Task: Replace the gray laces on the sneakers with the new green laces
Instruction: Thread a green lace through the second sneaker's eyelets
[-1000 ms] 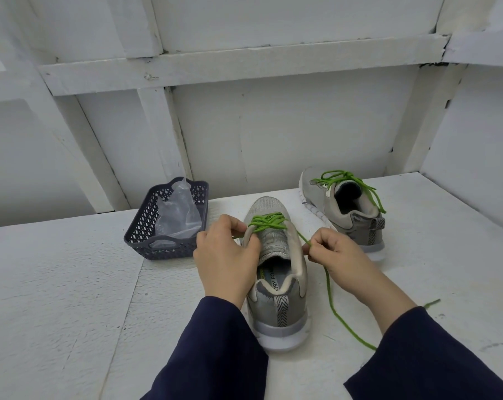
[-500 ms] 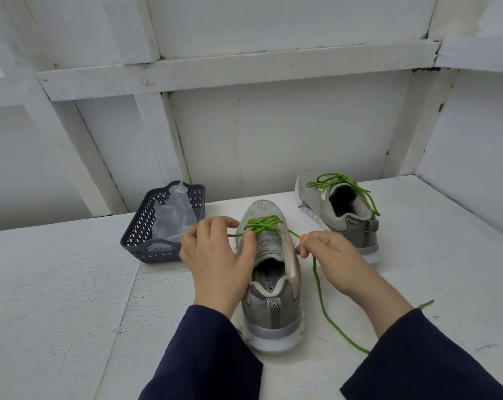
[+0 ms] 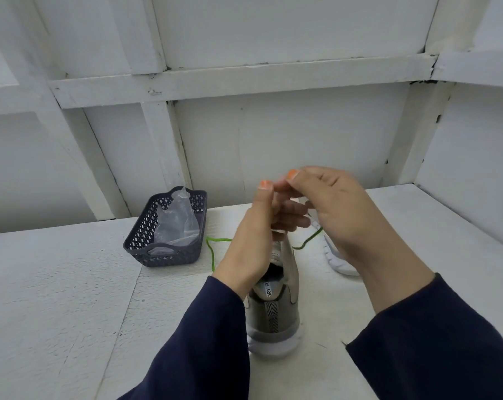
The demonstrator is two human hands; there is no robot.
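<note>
Pinching tip to tip, the fingers [image 3: 292,176] of the left hand [image 3: 253,235] and right hand [image 3: 337,209] meet above the near sneaker [image 3: 276,316]. They curl on what seems to be the green lace [image 3: 211,252], whose strands run up under both palms; blur hides the exact grip. Pulling unevenly could leave one end short or yank it from an eyelet, and the unheld shoe may tip on the desk [image 3: 57,298].
</note>
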